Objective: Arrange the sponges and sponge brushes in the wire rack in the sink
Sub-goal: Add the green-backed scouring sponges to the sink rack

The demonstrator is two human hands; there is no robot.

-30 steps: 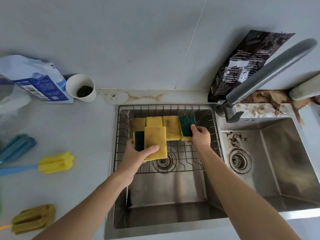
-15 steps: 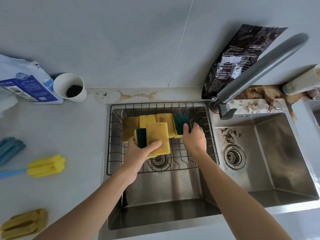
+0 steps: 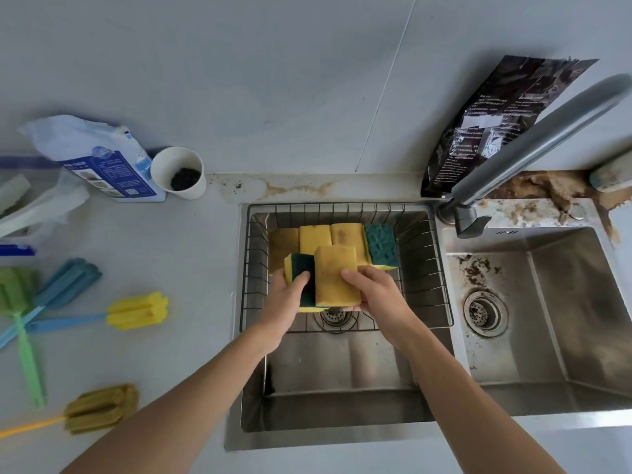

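Sponges: we hold two above the wire rack (image 3: 441,268); our left hand (image 3: 285,299) grips the green-faced sponge (image 3: 302,278), thumb curled over it; our right hand (image 3: 379,295) pinches the yellow sponge (image 3: 337,275); we should set it upright just beyond the fingertips, against the standing row (image 3: 342,237).

Scene evenly lit by soft, cool daylight; shadows faint. Mild glare seen on sink (image 3: 376,378) steel. Edges bent by wide-angle distortion; faucet (image 3: 547,138) and left items slightly blurred.
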